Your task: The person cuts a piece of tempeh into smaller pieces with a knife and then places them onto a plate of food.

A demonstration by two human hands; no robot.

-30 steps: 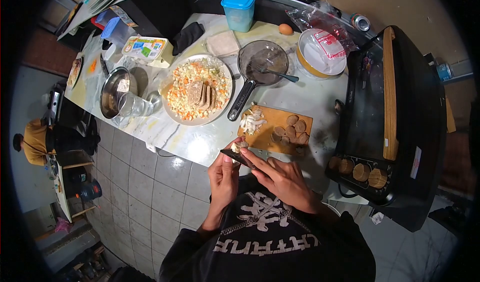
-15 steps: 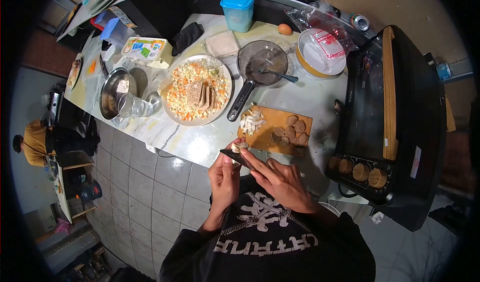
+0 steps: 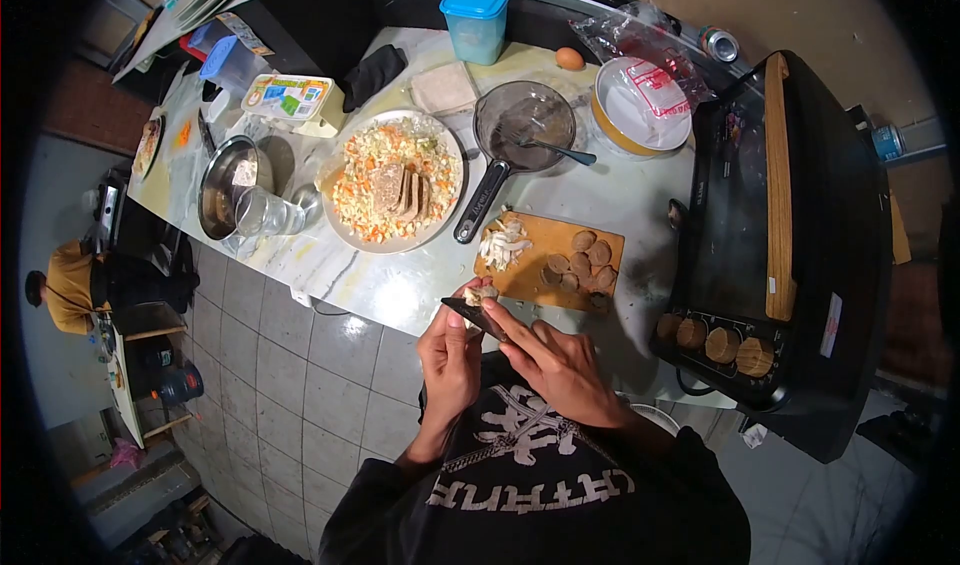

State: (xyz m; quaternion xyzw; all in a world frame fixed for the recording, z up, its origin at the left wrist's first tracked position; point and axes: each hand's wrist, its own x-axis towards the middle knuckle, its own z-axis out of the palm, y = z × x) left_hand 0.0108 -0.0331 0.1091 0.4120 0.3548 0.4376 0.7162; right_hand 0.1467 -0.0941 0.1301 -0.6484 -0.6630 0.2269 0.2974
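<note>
My left hand (image 3: 450, 365) is closed, its thumb beside a dark, flat knife blade (image 3: 472, 315), with a small pale mushroom piece (image 3: 482, 294) at its fingertips. From the other side my right hand (image 3: 562, 365) closes on the knife, fingers stretched along the blade toward the piece; the handle is hidden. Just beyond the hands lies a wooden cutting board (image 3: 540, 290) at the counter's edge. On its left is a heap of white sliced strips (image 3: 505, 243); several brown mushroom caps (image 3: 582, 263) lie on its right.
A plate (image 3: 458, 200) of chopped vegetables and brown slices stands left of a pan (image 3: 520, 115) holding a fork. At right is a black oven (image 3: 740, 215). An egg (image 3: 569, 59), a bowl (image 3: 607, 130) and a metal bowl (image 3: 215, 190) are also there. A person (image 3: 75, 285) is at far left.
My right hand has shifted very slightly at the blade. Both hands otherwise keep their place, and the things on the counter are unchanged.
</note>
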